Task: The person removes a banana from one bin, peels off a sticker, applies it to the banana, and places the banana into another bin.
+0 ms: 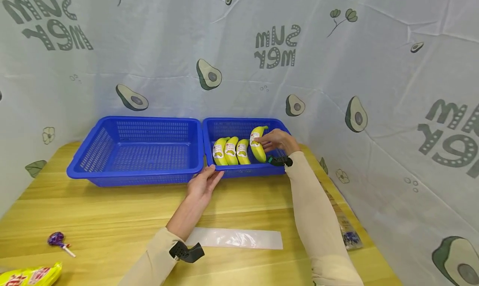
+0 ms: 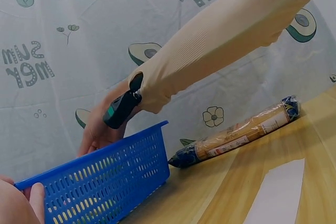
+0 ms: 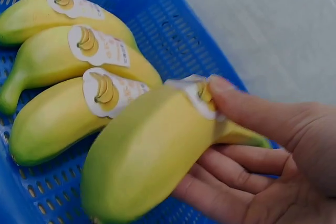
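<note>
held banana [image 3: 152,156] centre-right of head view, over right basket [image 1: 278,126] beside three bananas [image 1: 230,151] | right hand [image 1: 278,140] fingers curled round it | left hand [image 1: 203,184] relaxed, touching basket's front rim | step: likely laying it into the row | next: lower alongside, then loosen fingers

A pale cloth backdrop [image 1: 374,70] printed with halved avocados, small flowers, leaves and mirrored grey lettering hangs creased behind and along both sides of the scene. Below it a light wooden counter [image 1: 112,211] with yellow grain fills the foreground under even, soft light.
</note>
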A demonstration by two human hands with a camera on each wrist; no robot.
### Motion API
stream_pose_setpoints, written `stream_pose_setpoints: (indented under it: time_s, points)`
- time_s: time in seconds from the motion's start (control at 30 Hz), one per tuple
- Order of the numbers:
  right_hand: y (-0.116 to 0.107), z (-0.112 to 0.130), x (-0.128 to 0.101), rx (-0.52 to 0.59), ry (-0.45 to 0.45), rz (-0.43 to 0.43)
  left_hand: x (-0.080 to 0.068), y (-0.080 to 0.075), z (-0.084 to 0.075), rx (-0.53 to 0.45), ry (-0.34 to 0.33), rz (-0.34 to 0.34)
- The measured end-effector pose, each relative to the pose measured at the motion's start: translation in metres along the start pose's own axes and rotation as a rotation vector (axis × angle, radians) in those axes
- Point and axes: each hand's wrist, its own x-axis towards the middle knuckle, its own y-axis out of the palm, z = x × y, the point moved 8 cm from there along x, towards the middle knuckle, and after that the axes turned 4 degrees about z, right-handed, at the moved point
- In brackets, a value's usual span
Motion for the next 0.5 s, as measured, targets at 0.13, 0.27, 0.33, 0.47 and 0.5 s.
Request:
stream_pose_setpoints:
  time_s: [0.13, 0.27, 0.33, 0.47, 0.5]
  points:
    - [0.002, -0.008, 0.001, -0.055, 0.036, 0.024, 0.000, 0.001, 0.001, 0.006, -0.003, 0.002]
    - [0.004, -0.013, 0.001, -0.125, 0.055, 0.056, 0.000, 0.001, 0.002, 0.015, 0.001, 0.003]
    - [0.006, -0.013, 0.000, -0.153, 0.059, 0.074, 0.000, 0.001, 0.002, 0.014, -0.001, 0.004]
    - [0.010, -0.013, 0.001, -0.188, 0.069, 0.107, -0.001, 0.000, 0.001, 0.009, 0.001, 0.003]
    - [0.012, -0.013, 0.001, -0.198, 0.071, 0.111, -0.001, 0.001, 0.002, 0.006, -0.002, 0.006]
